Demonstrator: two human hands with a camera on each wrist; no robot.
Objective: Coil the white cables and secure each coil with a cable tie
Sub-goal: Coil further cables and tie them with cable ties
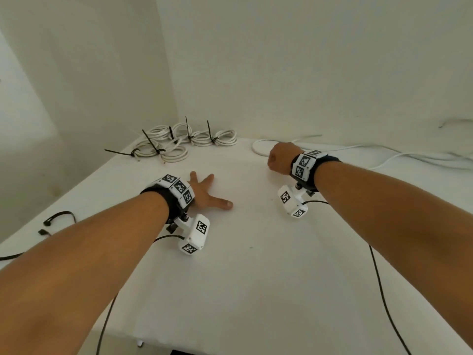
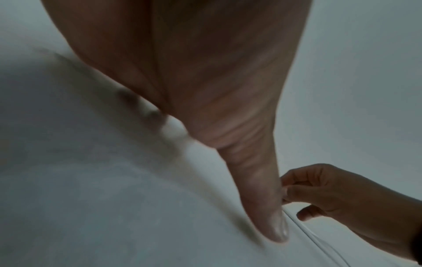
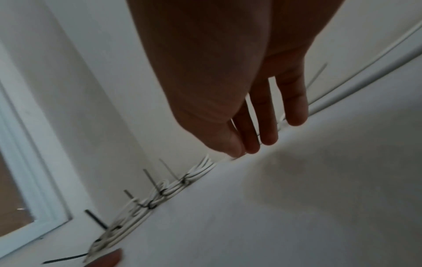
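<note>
The tabletop (image 1: 256, 265) meets walls at its far and left edges; its centre between the arms lies bare. Tied coils (image 1: 179, 142) sit in the far-left corner, ties (image 1: 210, 131) projecting upward. Loose cable (image 1: 258, 147) runs along the far edge to the right. The left hand (image 1: 204, 193) lies flat on the tabletop, fingers spread, grip released. The right hand (image 1: 281, 157) reaches to the far edge, fingertips (image 3: 237, 146) pinching the cable.
</note>
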